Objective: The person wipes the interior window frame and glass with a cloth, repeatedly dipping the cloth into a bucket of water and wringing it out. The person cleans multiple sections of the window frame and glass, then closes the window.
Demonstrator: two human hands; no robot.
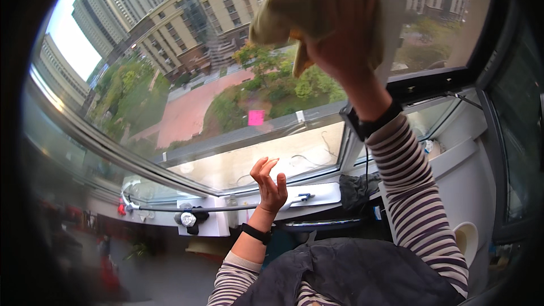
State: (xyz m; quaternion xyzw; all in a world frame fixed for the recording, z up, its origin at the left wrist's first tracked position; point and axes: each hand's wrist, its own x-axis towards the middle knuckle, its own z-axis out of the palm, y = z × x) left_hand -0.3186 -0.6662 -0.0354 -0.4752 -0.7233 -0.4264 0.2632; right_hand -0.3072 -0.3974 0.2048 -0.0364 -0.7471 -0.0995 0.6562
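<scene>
My right hand [340, 38] is raised high, its fingers spread over a yellowish cloth [280, 17] held against or close to the window glass [212, 106]. Contact with the pane cannot be made out for certain. Folds of the cloth hang out past the wrist side of the hand. Lower down, my left hand [270, 187] is lifted in front of the pane, fingers apart and slightly curled, with nothing in it. A pink sticky note [256, 117] shows on the glass between the two hands.
Along the sill lie a white tray-like board [327, 193], a dark crumpled cloth [359, 191] and a white box [204, 225]. A dark pole [199, 209] runs behind my left wrist. On the right, a dark-framed window sash [497, 157] projects, near a white round container [466, 242].
</scene>
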